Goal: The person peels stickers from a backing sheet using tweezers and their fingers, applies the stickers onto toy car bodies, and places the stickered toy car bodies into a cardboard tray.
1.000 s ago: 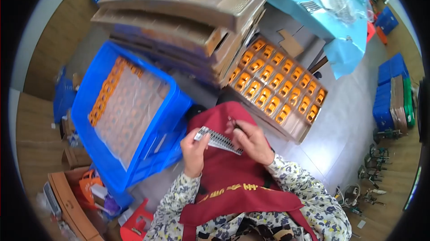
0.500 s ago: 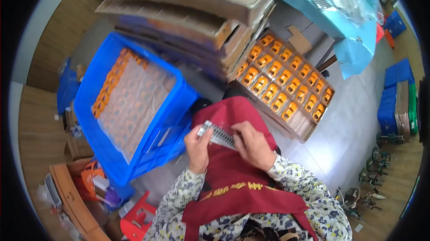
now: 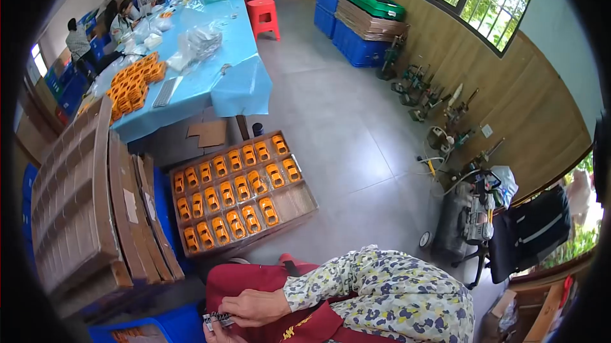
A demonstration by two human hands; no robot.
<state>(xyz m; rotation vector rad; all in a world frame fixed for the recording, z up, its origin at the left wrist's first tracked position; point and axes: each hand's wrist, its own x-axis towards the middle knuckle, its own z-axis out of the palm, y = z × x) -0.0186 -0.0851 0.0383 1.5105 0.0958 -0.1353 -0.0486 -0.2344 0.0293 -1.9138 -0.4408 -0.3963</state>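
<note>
Low in the view, over the red apron [image 3: 238,278], both my hands are at a small sticker sheet [image 3: 216,319] with rows of black marks. My left hand [image 3: 221,335] grips it from below, partly cut off by the frame's bottom edge. Across the sheet's upper side lies my right hand [image 3: 256,307], its fingers curled together at the sheet's edge. Whether a single sticker is between those fingers is too small to tell. Ahead of my knees, orange toy cars [image 3: 234,222] sit in rows in a compartmented cardboard tray [image 3: 299,201].
Stacked cardboard trays [image 3: 76,196] rise at left, above a blue bin [image 3: 181,321]. Beyond is a table with a light blue cover [image 3: 210,78], holding orange car bodies [image 3: 135,82] and plastic bags. Red stools [image 3: 263,15] and a black chair [image 3: 538,235] stand on the floor.
My view has swung to the right and up, bringing the long table, windows and chair into sight. My hands and the sticker sheet now appear at the bottom edge, still together.
</note>
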